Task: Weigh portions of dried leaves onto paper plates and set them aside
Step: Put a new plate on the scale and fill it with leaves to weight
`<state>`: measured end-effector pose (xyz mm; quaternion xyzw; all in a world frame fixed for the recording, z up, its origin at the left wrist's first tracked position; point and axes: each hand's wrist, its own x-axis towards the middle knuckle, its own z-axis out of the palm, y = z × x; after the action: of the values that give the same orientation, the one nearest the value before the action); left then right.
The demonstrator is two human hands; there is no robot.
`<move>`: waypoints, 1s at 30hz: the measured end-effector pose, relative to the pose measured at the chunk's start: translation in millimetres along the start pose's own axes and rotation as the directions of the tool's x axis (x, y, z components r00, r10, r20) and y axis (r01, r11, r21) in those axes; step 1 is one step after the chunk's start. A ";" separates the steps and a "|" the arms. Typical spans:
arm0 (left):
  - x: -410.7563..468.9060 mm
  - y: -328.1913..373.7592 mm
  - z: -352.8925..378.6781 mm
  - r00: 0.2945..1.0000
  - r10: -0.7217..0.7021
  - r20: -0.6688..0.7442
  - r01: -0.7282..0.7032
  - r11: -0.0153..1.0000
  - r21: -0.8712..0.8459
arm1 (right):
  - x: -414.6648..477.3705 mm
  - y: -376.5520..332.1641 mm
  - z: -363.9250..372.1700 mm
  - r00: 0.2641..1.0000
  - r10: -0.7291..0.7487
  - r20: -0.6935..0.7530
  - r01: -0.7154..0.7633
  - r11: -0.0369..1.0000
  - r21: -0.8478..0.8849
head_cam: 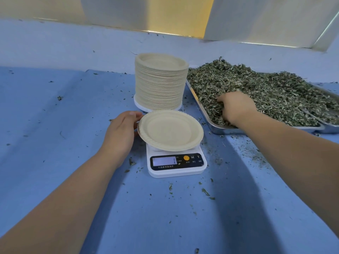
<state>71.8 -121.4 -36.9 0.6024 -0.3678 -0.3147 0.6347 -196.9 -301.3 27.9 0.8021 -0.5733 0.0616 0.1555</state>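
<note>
Plate [170,130] sits on the scale [177,162], centre of the table, empty, no leaves on it yet. It overhangs the scale platform on all sides

Left hand [122,129] is at the plate's left rim: thumb at the upper-left edge, fingers curled toward the underside, so it grips the rim. Fingertips are mostly hidden under the plate

Right hand [234,107] is down in the dried leaves [266,88], near the front-left corner of the metal tray [220,128]. Fingers are bent and dug into the pile, closing on a clump. Tips are buried, so I can't tell how much it has

Scale display [164,160] is lit but the reading isn't legible. Orange button [186,158] is to the right of it

Stack of plates [161,83] stands just behind the scale, tall, on a white round base [139,105], close to the tray's left edge. Can't tell if they touch

Leaves are heaped above the tray rim, and the pile runs right onto a second tray [330,128] at the frame edge

Leaf crumbs [205,191] are scattered over the blue table cover [55,116], thickest between scale and tray. Cover is wrinkled, with folds running toward the camera
</note>
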 end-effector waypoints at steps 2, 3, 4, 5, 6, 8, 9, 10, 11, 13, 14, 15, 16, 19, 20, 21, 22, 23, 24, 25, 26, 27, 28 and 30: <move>-0.8 0.6 -0.5 1.000 0.001 0.001 -0.001 1.000 -0.004 | 1.4 1.8 -6.6 1.000 -0.010 -0.019 0.010 1.000 -0.028; -1.1 0.8 -0.9 1.000 0.005 0.003 -0.005 1.000 0.006 | 2.3 2.0 -9.4 0.999 -0.014 -0.032 0.012 0.999 -0.046; -1.5 1.0 -1.0 1.000 0.012 0.003 -0.012 1.000 0.025 | 3.4 1.6 -11.3 0.999 -0.021 -0.042 0.018 0.998 -0.060; -2.4 1.2 -1.4 1.000 0.020 0.002 -0.020 0.999 0.044 | 4.7 0.9 -11.5 0.998 -0.034 -0.045 0.031 0.997 -0.065; -3.4 1.4 -1.9 1.000 0.030 -0.003 -0.030 0.998 0.061 | 7.1 -0.4 -10.5 0.998 -0.047 -0.032 0.045 0.997 -0.064; -5.0 1.5 -1.9 0.999 0.053 -0.004 -0.053 0.995 0.090 | 13.1 -3.0 -6.3 0.998 -0.044 0.054 0.047 0.996 -0.074; -4.9 1.7 -1.2 0.998 0.061 -0.003 -0.060 0.993 0.098 | 16.4 -4.2 -3.9 0.993 -0.033 0.116 0.042 0.996 -0.078; -4.7 1.7 -1.1 0.998 0.064 -0.002 -0.063 0.993 0.099 | 19.3 -5.0 -0.8 0.984 -0.024 0.174 0.037 0.997 -0.072; -4.6 1.7 -0.9 0.998 0.066 0.001 -0.065 0.994 0.092 | 20.8 -5.3 3.1 0.976 -0.013 0.216 0.027 0.998 -0.061; -3.3 1.7 -0.7 0.998 0.067 0.006 -0.067 0.996 0.057 | 21.3 -5.7 10.7 0.973 0.011 0.231 0.002 0.998 -0.055; -3.1 2.0 -0.8 0.998 0.061 0.003 -0.061 0.997 0.044 | 21.2 -6.5 13.4 0.976 0.014 0.216 -0.001 0.998 -0.056; -3.0 2.2 -1.2 0.999 0.054 -0.003 -0.054 0.998 0.038 | 21.6 -6.9 15.3 0.980 0.009 0.198 0.002 0.998 -0.058; -2.9 2.1 -1.1 0.999 0.051 -0.007 -0.050 0.998 0.037 | 22.7 -6.8 16.4 0.984 -0.001 0.179 0.012 0.998 -0.058; -2.3 1.2 0.2 0.999 0.045 -0.005 -0.045 0.997 0.065 | 26.1 -2.8 16.6 0.986 -0.057 0.156 0.067 0.996 -0.060; -1.8 1.3 0.7 0.999 0.049 -0.005 -0.049 0.996 0.077 | 26.3 -0.9 16.0 0.986 -0.071 0.150 0.081 0.995 -0.065; -1.7 1.4 0.9 0.999 0.052 -0.003 -0.052 0.995 0.085 | 25.8 0.8 15.2 0.986 -0.083 0.142 0.094 0.993 -0.071; -1.7 1.6 0.8 0.999 0.053 -0.001 -0.053 0.995 0.086 | 25.0 2.0 13.9 0.987 -0.097 0.130 0.107 0.991 -0.077; -1.8 1.9 0.7 0.999 0.053 0.002 -0.053 0.995 0.084 | 23.7 2.7 12.6 0.987 -0.111 0.114 0.120 0.990 -0.080; -2.1 2.2 0.7 0.998 0.055 0.004 -0.055 0.995 0.081 | 22.3 3.5 11.3 0.987 -0.124 0.098 0.132 0.988 -0.078; -2.4 2.3 0.7 0.998 0.057 0.006 -0.057 0.995 0.079 | 20.6 4.4 10.1 0.987 -0.136 0.082 0.142 0.987 -0.075; -2.7 2.4 0.9 0.998 0.059 0.005 -0.059 0.995 0.075 | 19.2 5.8 9.0 0.987 -0.147 0.066 0.151 0.986 -0.074; -2.8 2.3 1.1 0.998 0.059 0.001 -0.059 0.996 0.072 | 17.9 7.4 8.0 0.987 -0.154 0.052 0.157 0.985 -0.070; -2.7 2.2 1.3 0.998 0.059 -0.003 -0.059 0.996 0.072 | 16.6 9.0 6.5 0.987 -0.155 0.036 0.157 0.986 -0.057; -2.7 1.8 1.3 0.998 0.062 -0.004 -0.061 0.995 0.079 | 14.3 11.8 3.2 0.989 -0.148 0.010 0.148 0.989 -0.014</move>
<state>69.1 -119.7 -35.3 0.6164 -0.3963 -0.2782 0.6210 -203.5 -318.6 30.9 0.8414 -0.5134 0.0422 0.1631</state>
